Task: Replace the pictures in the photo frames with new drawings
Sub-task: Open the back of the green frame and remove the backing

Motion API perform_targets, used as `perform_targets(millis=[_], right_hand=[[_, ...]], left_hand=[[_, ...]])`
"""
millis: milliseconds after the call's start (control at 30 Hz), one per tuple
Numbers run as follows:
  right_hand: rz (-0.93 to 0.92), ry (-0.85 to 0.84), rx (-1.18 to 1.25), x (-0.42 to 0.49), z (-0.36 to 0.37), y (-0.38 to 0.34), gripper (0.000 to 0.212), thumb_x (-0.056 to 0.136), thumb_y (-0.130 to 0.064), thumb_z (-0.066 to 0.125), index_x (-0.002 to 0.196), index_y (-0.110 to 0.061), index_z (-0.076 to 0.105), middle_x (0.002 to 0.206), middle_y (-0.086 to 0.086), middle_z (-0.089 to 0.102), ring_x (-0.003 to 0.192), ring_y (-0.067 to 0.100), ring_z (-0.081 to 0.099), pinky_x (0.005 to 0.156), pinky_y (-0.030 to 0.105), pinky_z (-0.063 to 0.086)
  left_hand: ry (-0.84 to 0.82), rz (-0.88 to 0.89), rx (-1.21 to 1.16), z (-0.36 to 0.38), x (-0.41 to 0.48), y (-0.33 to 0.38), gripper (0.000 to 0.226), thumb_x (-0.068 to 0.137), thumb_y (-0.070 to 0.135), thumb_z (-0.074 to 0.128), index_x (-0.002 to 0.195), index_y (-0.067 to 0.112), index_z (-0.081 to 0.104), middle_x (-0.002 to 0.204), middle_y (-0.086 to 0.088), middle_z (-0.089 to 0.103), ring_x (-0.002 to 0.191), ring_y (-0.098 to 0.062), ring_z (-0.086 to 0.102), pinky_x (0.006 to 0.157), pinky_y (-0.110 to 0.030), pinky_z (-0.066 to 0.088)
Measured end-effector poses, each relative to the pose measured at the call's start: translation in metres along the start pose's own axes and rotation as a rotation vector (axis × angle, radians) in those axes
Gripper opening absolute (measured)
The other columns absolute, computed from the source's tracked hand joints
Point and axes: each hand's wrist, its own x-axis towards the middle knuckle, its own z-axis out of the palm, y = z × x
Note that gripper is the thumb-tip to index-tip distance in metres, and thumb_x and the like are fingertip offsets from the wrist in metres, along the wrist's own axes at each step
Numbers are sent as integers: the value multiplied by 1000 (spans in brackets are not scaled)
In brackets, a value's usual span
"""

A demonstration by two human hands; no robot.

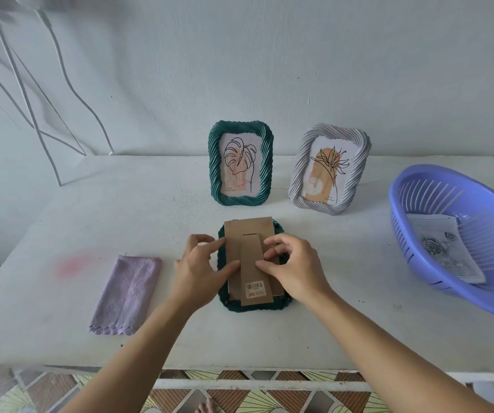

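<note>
A dark green photo frame (281,307) lies face down in the middle of the white table (46,234). Its brown cardboard backing (250,231) with a stand strip and barcode faces up. My left hand (201,266) pinches the backing's left edge with curled fingers. My right hand (293,263) grips the right side of the backing, thumb on the stand strip. Behind stand a green frame (241,167) with a leaf drawing and a grey frame (329,169) with a plant drawing. A rose drawing (442,248) lies in the purple basket (412,180).
A folded lilac cloth (128,295) lies left of my hands. The purple basket sits at the table's right end. White cables (31,114) hang on the wall at the left. Tiled floor shows below the table's front edge.
</note>
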Motion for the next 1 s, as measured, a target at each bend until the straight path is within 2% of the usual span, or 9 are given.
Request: perform_targets(millis=[100, 200, 267, 367, 567, 733, 867, 933, 1000], right_hand=[[-25, 8, 20, -2, -1, -1, 37, 77, -30, 84, 109, -28, 66, 84, -15, 71, 86, 3, 64, 80, 29, 52], [-47, 2, 49, -3, -2, -1, 37, 77, -26, 84, 110, -26, 67, 84, -12, 72, 81, -1, 64, 64, 7, 44], [-54, 5, 63, -4, -2, -1, 34, 78, -25, 83, 108, -25, 68, 83, -12, 72, 77, -1, 64, 62, 4, 44], [-63, 25, 62, -4, -3, 0, 31, 79, -26, 83, 107, -24, 70, 82, -14, 71, 78, 0, 65, 63, 3, 43], [-88, 55, 140, -2, -5, 4, 31, 76, -20, 85, 104, -24, 72, 81, -12, 68, 75, 7, 65, 68, 12, 50], [-103, 130, 179, -1, -4, 13, 53, 73, -18, 87, 120, -27, 65, 107, -6, 55, 82, 11, 65, 74, 19, 56], [-75, 170, 281, 4, -8, 14, 71, 71, -20, 89, 132, -31, 56, 117, -6, 50, 88, 13, 67, 77, 25, 59], [-37, 165, 366, 7, -15, 12, 74, 71, -23, 89, 135, -30, 52, 118, -7, 56, 91, 14, 69, 77, 28, 60], [1, 146, 443, 9, -25, 10, 66, 74, -22, 87, 131, -30, 54, 109, -6, 66, 90, 14, 70, 76, 27, 60]], left_hand=[[37, -13, 34, 1, -2, 2, 54, 86, 47, 71, 136, 29, 60, 116, 9, 47, 103, -14, 53, 97, -50, 44], [62, -17, 71, 1, -3, 4, 52, 88, 48, 69, 136, 29, 60, 113, 11, 46, 107, -16, 53, 97, -47, 40], [73, -6, 103, 0, -4, 7, 50, 89, 50, 67, 135, 31, 60, 111, 14, 47, 106, -15, 52, 92, -41, 33], [90, 7, 133, -2, -6, 13, 40, 91, 51, 63, 128, 34, 63, 107, 17, 57, 101, -13, 52, 84, -38, 24], [86, 38, 17, -7, -7, 22, 43, 92, 46, 64, 133, 32, 60, 99, 16, 65, 89, -10, 54, 94, -46, 41], [8, 72, -32, -9, -5, 28, 49, 92, 46, 64, 139, 33, 56, 96, 17, 62, 89, -9, 57, 90, -47, 49], [18, 130, -83, -10, -1, 39, 47, 91, 35, 69, 137, 31, 58, 96, 7, 63, 84, -11, 60, 78, -31, 53], [32, 153, -104, -10, 0, 45, 49, 90, 30, 71, 138, 28, 56, 100, 7, 62, 83, -9, 60, 73, -20, 49], [50, 178, -126, -9, 2, 51, 60, 90, 28, 72, 145, 31, 48, 102, 9, 62, 84, -9, 60, 75, -19, 49]])
